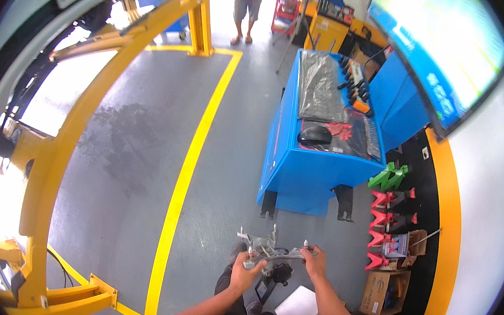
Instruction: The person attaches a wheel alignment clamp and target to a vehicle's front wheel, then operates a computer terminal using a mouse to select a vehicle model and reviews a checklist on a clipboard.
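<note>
In the lower middle of the head view, a grey metal bracket-like device (273,253) with upright silver pins and a black fitting (281,273) is held above the floor. My left hand (245,274) has its fingers closed on the device's left end, beside one pin. My right hand (315,261) grips the right end at another pin. Beneath and behind the device my legs (223,281) partly show. A white flat object (295,304) lies low between my forearms.
Ahead stands a blue cabinet (310,173) carrying a mouse and keyboard, below a screen (441,48). Right: jack stands (380,229) and a cardboard box (375,291). Left: a yellow lift (41,205) with a raised vehicle (10,46). A person (247,4) stands at the back.
</note>
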Available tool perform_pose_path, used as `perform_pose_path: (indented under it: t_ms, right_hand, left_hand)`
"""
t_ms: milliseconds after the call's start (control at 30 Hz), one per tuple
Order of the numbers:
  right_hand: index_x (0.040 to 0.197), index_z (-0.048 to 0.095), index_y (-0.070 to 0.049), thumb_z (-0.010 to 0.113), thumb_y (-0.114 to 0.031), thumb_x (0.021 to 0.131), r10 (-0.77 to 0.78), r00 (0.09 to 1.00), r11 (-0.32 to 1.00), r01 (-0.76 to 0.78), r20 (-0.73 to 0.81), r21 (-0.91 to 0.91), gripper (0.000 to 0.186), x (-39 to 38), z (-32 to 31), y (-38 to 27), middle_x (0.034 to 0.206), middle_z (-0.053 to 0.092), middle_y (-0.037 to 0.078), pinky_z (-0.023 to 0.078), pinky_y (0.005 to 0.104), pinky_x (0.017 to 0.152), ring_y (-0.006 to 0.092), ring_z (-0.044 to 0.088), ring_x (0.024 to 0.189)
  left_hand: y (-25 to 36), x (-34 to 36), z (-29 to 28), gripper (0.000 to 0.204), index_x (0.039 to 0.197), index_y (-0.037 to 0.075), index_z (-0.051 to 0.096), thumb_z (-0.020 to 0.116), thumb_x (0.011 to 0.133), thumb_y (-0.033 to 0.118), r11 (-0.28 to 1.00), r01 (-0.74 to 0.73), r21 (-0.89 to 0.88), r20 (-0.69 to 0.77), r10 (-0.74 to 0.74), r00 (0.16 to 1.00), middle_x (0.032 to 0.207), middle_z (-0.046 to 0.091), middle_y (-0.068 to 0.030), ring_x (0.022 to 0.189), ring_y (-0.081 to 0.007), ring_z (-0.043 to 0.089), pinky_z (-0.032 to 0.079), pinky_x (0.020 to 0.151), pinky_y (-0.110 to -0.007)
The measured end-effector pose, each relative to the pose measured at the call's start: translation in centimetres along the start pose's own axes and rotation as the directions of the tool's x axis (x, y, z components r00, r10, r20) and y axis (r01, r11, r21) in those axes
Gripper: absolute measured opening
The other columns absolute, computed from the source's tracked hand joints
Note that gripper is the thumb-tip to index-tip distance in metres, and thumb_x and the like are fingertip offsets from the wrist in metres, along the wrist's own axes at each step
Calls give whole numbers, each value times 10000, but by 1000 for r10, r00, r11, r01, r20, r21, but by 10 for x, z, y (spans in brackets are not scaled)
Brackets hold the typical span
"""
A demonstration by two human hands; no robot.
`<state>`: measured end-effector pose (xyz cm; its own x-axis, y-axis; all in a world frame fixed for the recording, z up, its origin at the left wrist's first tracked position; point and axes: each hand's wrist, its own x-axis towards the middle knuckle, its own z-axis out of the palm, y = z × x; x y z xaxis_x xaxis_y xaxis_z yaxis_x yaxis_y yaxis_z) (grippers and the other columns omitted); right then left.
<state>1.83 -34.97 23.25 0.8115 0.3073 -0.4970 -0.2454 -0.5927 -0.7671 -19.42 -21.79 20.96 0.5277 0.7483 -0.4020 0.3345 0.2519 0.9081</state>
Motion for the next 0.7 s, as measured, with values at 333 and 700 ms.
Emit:
perform_pose_path:
  t_ms: [333, 700]
  right_hand:
    - [827, 711, -46, 748, -335, 794, -547, 829, 828, 556, 118, -70, 293, -207, -111, -91, 581, 594, 10, 427, 301, 526, 97, 554, 532]
    - [804, 697, -20, 730, -415, 808, -658, 702, 707, 701, 273, -96, 396, -417, -154, -110, 580, 574, 6, 391, 278, 481, 89, 529, 514]
  left_hand:
    - [55, -249, -25, 580, 1167, 25, 569, 902, 734, 218, 919, -393, 44, -31, 394, 918, 1080, 599, -107, 1027, -271, 621, 494, 936, -356]
    - [84, -450, -68, 665, 1274, 83, 412, 860, 784, 104, 715, -556, -424, 99, 647, 756, 1297, 586, -128, 1250, -236, 537, 435, 1056, -403]
